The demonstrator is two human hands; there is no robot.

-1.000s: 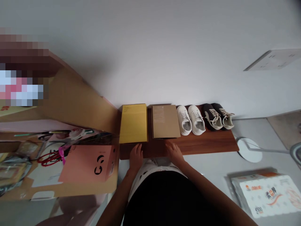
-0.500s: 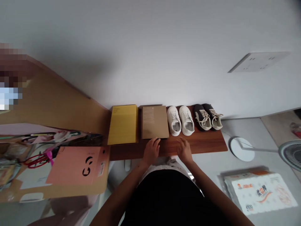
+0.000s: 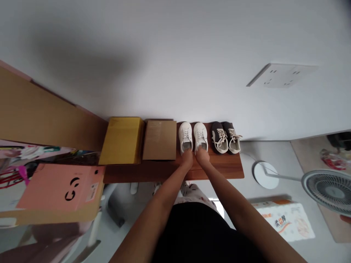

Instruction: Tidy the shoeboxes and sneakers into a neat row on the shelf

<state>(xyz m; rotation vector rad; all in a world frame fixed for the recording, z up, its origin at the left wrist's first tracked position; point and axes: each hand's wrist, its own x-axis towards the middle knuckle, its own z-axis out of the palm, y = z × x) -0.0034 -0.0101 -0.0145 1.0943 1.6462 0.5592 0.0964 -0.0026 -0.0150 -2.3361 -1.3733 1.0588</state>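
A pair of white sneakers stands side by side on a reddish-brown wooden board, toes toward the wall. My left hand (image 3: 187,157) is closed at the heel of the left white sneaker (image 3: 185,132), its fingers dipping into the opening. At the heel of the right white sneaker (image 3: 200,133), my right hand (image 3: 202,155) grips in the same way. The fingertips of both hands are partly hidden inside the shoes. To the right sits a pair of dark sneakers (image 3: 217,132) with cream laces. A brown cardboard box (image 3: 160,140) lies just left of the white pair.
Beyond the brown box is a yellow box (image 3: 120,140). The wooden board (image 3: 164,171) runs along the wall. At left, a desk holds a pink box (image 3: 59,186) and clutter. A fan (image 3: 330,191) and a white package (image 3: 290,221) occupy the right side.
My left hand has left the front of the brown box, and both hands have moved onto the white sneakers' heels. The view has shifted right; the pixelated area at far left is gone.
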